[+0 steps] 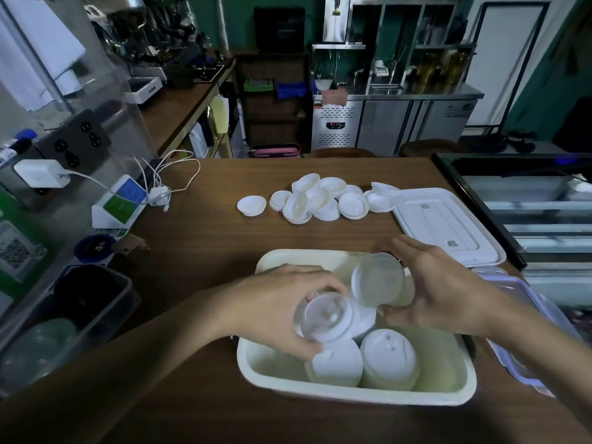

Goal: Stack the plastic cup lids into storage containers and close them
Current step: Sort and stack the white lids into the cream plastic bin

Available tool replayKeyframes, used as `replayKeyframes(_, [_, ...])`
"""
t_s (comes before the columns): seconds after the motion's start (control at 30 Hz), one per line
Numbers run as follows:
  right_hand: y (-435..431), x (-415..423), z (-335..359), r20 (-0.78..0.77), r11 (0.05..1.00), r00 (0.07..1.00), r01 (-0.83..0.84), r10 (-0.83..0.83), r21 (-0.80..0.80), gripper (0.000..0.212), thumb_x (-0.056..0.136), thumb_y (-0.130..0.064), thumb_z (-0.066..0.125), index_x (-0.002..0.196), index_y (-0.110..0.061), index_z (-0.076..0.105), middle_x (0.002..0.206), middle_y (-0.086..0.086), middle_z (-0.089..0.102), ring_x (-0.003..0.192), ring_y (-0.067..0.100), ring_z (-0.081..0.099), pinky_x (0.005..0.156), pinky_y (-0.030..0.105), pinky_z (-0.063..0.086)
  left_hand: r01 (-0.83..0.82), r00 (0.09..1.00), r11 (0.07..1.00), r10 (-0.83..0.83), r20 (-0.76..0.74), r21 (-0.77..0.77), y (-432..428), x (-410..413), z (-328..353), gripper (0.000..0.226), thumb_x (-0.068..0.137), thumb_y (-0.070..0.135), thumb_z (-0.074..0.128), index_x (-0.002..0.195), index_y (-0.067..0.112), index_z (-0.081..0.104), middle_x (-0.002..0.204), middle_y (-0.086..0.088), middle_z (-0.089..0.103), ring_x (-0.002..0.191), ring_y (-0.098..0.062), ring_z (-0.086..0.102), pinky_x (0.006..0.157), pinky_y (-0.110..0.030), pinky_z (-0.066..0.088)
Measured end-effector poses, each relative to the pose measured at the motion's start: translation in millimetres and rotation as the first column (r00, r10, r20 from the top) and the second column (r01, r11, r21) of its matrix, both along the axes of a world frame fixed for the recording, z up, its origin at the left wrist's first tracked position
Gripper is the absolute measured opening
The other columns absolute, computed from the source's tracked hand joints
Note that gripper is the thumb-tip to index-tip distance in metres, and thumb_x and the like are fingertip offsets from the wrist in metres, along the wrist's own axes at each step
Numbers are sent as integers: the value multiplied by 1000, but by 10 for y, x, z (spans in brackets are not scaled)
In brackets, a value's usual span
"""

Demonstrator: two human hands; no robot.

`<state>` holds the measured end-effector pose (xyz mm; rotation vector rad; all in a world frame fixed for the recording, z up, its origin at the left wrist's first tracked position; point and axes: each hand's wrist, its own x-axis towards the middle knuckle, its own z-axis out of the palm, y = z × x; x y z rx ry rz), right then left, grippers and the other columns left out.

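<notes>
A cream storage container (275, 376) stands open at the near edge of the wooden table, with stacks of white cup lids (389, 357) inside. Over it, my left hand (275, 312) grips a short stack of white lids (330, 315) by the rim. My right hand (439, 293) holds another stack of lids (378, 280), tilted on edge, fingers curled round it. The two stacks touch. A pile of several loose white lids (317, 200) lies farther back on the table. The container's white lid (448, 225) lies flat at the right.
A second clear lid with blue clips (512, 334) lies at the right edge. A dark bin (64, 315) holding clear cups sits at the left. A charger and white cables (160, 184) lie at the back left. A glass display case (528, 203) borders the right.
</notes>
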<state>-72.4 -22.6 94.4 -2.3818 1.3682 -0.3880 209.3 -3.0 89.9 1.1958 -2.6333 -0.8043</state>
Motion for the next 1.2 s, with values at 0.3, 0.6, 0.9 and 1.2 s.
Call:
replayKeyframes(0.3, [108,-20,-12,-337,999,941,10,-22,-37,93,76,-49,81,151,-29,31,136,-14,37,113,7,51,79,18,37,123,987,992,-121,108,-4,72,-172,-138,70,77,48,86,140,41,55,131,26,55,117,9,48,102,-13,40])
replayKeyframes(0.6, [219,15,41,-545,990,827,-131,139,54,90,81,-45,76,156,-29,27,141,-10,29,129,12,41,97,30,50,124,983,992,-123,136,0,92,-184,-221,61,84,37,83,139,34,58,132,19,58,125,-1,43,91,6,19])
replayKeyframes(0.9, [311,-69,6,-453,961,856,-166,251,219,74,72,-53,79,129,-49,34,118,-26,35,104,6,55,81,34,56,129,983,992,-128,133,0,55,-201,-239,51,78,41,83,125,40,63,116,21,61,113,0,51,96,-12,36])
replayKeyframes(1.2, [300,-88,-118,-354,936,879,-234,319,262,76,70,-68,79,134,-48,43,120,-34,38,120,-2,45,95,31,52,144,978,989,-145,150,21,41,-177,-233,46,82,46,82,124,33,66,120,16,60,117,-4,50,97,-19,39])
